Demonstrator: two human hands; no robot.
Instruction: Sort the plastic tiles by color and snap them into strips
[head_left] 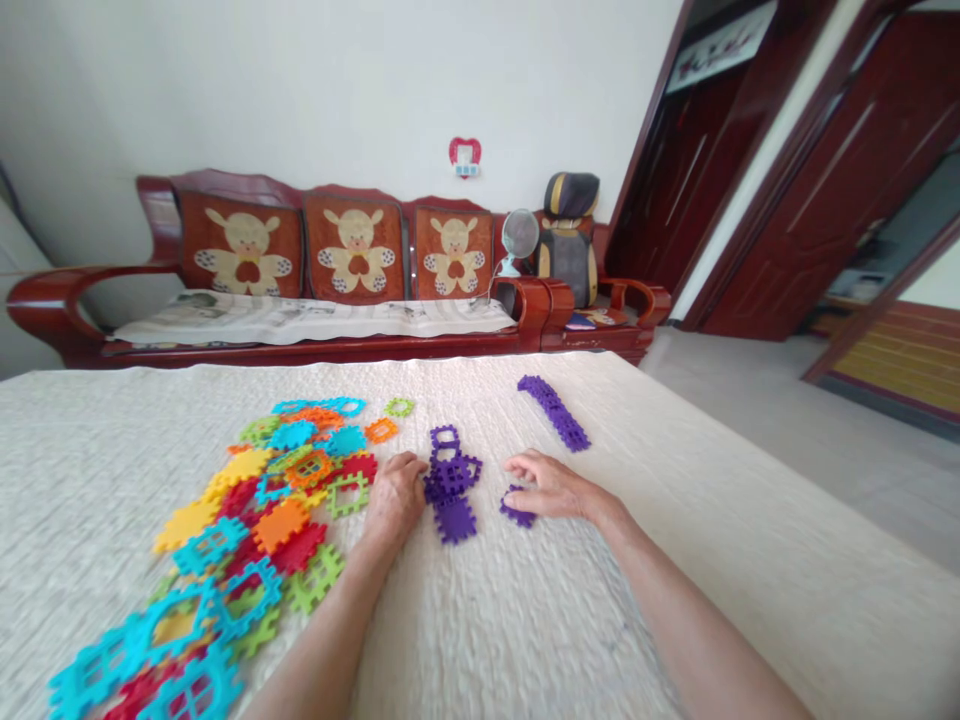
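Observation:
My left hand (397, 490) rests on the cloth with its fingers curled together against the left edge of a small pile of purple interlocking building pieces (454, 520). Its fingertips are hidden, so whatever they hold does not show. My right hand (553, 484) is to the right of that pile, its thumb apart from the bent fingers. Under its thumb lies a single purple frame-shaped piece (519, 510), which looks flat on the cloth and not gripped. Farther back on the right, several purple pieces form an overlapping row (555, 412).
Left of my left hand spreads a heap of blue, orange, yellow, red and green interlocking pieces (281, 525). Everything lies on a table with a cream textured cloth (720, 520). Beyond its far edge stand a red wooden sofa (337, 345) with bear cushions and a small fan (519, 235).

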